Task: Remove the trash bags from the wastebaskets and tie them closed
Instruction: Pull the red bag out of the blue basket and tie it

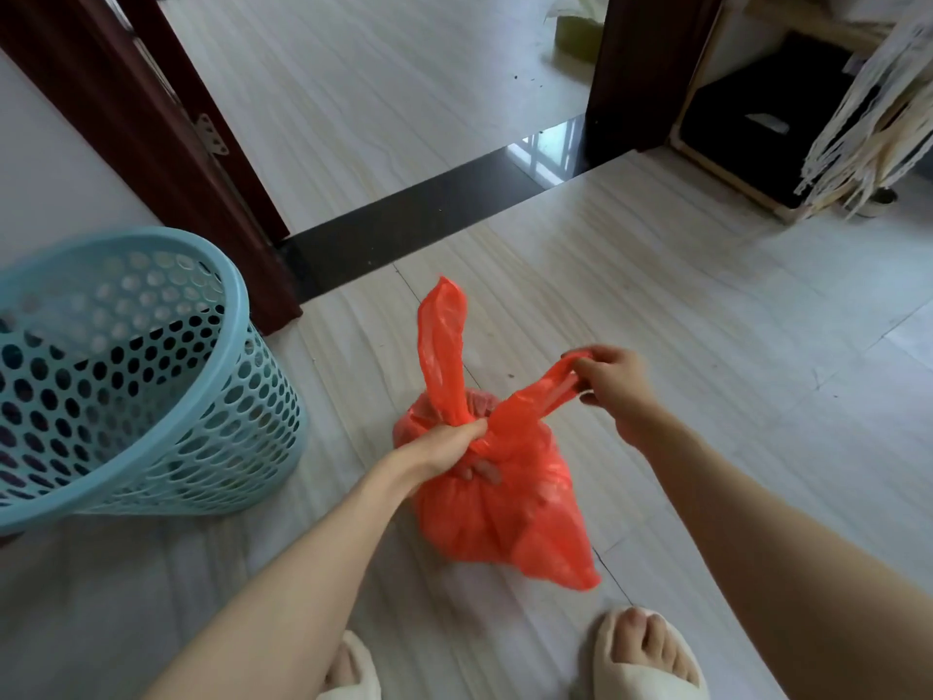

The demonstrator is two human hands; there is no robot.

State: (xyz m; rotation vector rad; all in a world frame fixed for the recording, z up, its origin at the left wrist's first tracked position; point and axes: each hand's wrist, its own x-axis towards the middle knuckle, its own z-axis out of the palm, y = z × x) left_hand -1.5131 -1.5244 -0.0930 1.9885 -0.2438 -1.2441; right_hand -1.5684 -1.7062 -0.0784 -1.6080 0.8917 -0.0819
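A full red trash bag rests on the floor in front of my feet. My left hand is closed around its gathered neck, at the base of one handle loop that sticks straight up. My right hand pinches the other handle loop and pulls it out to the right. A light blue perforated wastebasket stands to the left, tilted a little toward me, with no bag visible inside it.
A dark wooden door frame and a black threshold strip lie beyond the bag. A wooden shelf unit with a dark bin and hanging cream fringe fabric stands at the upper right. My slippered feet are at the bottom edge.
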